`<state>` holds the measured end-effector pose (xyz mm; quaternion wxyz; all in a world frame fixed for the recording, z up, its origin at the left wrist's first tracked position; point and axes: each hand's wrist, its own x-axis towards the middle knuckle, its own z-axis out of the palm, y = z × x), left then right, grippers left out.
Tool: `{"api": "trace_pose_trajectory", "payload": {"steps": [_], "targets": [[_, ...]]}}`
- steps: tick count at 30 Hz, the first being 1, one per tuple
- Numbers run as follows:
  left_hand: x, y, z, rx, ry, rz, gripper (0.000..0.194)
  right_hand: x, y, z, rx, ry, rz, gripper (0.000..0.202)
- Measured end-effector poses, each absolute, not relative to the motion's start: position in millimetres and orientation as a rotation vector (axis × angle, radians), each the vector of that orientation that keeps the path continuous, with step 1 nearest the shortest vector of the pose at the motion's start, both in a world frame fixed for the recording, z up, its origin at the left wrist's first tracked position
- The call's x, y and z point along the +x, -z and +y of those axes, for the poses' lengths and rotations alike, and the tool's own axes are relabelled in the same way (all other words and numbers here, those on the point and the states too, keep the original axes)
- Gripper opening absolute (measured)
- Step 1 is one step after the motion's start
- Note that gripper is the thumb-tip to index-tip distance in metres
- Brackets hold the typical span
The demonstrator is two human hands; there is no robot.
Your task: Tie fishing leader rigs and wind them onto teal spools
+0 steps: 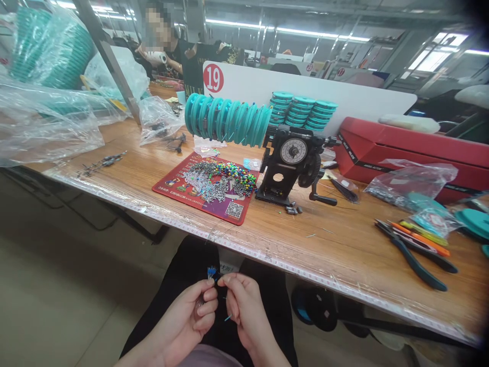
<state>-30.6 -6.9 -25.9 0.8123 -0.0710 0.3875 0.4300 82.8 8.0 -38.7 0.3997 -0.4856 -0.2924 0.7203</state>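
Over my lap, in front of the table edge, my left hand (200,306) is closed with a small bundle of blue-tipped metal pieces (211,272) pinched at its fingertips. My right hand (242,300) is closed just beside it, thumb and forefinger pressed together near the bundle. A thin teal stick (228,317) pokes out from under the right hand's curled fingers. Whatever sits between the right fingertips is too small to make out. Beyond my hands, a red mat (183,196) carries heaps of small metal parts and coloured beads (237,176).
A black hand-cranked winder (284,176) with a counter dial stands behind, near a row of teal spools (229,120). Pliers (412,255) lie at right near a red box (412,148). Plastic-wrapped spools (49,51) stand left. Across the partition, a person holds a white roll.
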Motion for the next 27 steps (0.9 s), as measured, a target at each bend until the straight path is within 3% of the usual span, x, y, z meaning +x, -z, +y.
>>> {"api": "trace_pose_trajectory", "payload": {"steps": [11, 20, 27], "targets": [[-32, 24, -5, -0.174, -0.905, 0.818, 0.022, 83, 41, 8, -1.313, -1.759, -0.801, 0.026], [-34, 30, -7, -0.15, -0.937, 0.799, 0.024, 82, 51, 1, -1.352, -1.057, -1.435, 0.018], [-35, 29, -7, -0.153, -0.937, 0.82, 0.023, 83, 53, 1, -1.36, -0.88, -1.562, 0.021]]}}
